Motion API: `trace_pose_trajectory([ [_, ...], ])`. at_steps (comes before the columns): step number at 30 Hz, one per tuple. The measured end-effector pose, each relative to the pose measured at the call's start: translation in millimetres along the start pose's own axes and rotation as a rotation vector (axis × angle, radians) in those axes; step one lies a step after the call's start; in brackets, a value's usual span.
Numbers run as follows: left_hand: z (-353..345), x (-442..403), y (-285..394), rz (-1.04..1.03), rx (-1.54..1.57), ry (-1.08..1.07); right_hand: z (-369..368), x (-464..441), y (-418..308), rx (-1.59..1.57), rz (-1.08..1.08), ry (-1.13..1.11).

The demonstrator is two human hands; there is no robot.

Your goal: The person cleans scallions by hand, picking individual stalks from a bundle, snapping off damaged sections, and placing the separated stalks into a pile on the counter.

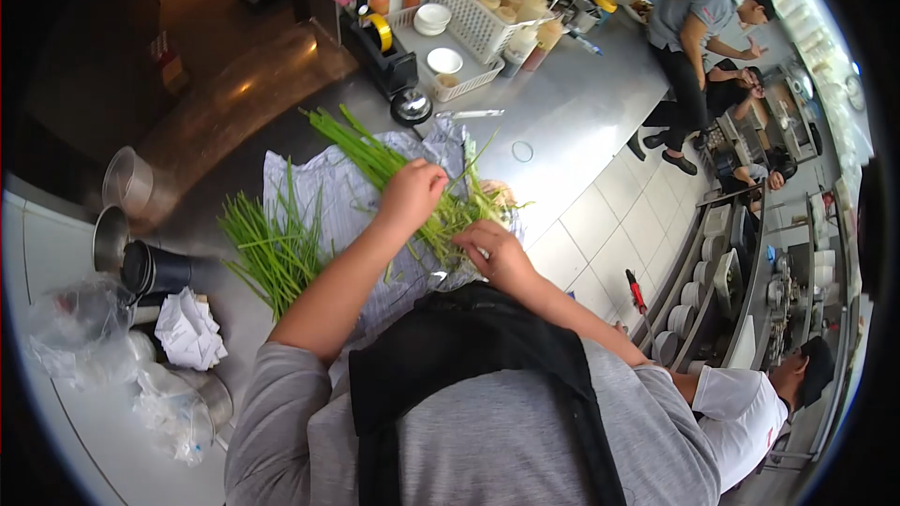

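Observation:
A bunch of long, thin green chives (354,143) lies slantwise on a crumpled, striped grey cloth or paper (309,175). My left hand (412,195) is over the bunch, its fingers curled together in a pinch; what they hold is hidden. Close by, my right hand (494,251) pinches at the pale, tangled ends of the stems. Shorter, messy trimmings (442,223) lie between the two hands. To the left, a second loose pile of chives (272,248) spreads over the edge of the sheet.
A tape dispenser (380,56) and a white basket of sauce bottles (469,14) stand at the back of the steel counter (572,75). On the left are crumpled paper (190,328) and plastic bags (80,323). Co-workers (694,28) occupy the right side, one person (741,422) near my right elbow.

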State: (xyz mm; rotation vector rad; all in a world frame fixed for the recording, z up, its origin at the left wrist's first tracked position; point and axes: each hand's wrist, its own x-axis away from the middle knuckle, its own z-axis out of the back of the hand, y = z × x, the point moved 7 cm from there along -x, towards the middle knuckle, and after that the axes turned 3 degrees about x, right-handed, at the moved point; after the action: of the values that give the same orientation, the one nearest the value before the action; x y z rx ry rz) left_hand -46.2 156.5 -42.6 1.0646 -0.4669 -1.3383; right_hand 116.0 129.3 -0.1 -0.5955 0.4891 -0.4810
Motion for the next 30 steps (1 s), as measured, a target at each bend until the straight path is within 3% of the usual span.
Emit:
trace_pose_trajectory([
  [5,-41,-24,-10,-0.077,-0.141,-0.071,13,13,-3,-0.034,-0.041,0.001],
  [10,-8,-32,21,0.312,0.716,-0.112,19,39,30,-0.185,-0.299,0.072],
  [12,15,-35,47,0.289,0.766,-0.102,15,43,45,-0.24,-0.38,0.086],
  [14,31,-35,65,0.254,0.833,-0.076,16,42,57,-0.487,-0.5,0.225],
  [17,36,-34,80,0.256,0.919,-0.094,51,7,33,-0.659,-0.403,0.439],
  [19,32,-32,86,0.229,0.908,-0.115,71,-14,22,-0.606,-0.392,0.458],
  [22,23,-23,86,0.196,0.88,-0.14,88,-48,-12,-0.285,-0.181,0.431],
  [25,13,-15,79,0.168,0.867,-0.19,75,-57,-10,-0.239,-0.206,0.307],
  [27,10,-7,68,0.312,1.014,-0.15,74,-54,-11,-0.279,-0.219,0.34],
  [30,11,3,65,0.332,1.03,-0.141,65,-50,-3,-0.22,-0.274,0.286],
])
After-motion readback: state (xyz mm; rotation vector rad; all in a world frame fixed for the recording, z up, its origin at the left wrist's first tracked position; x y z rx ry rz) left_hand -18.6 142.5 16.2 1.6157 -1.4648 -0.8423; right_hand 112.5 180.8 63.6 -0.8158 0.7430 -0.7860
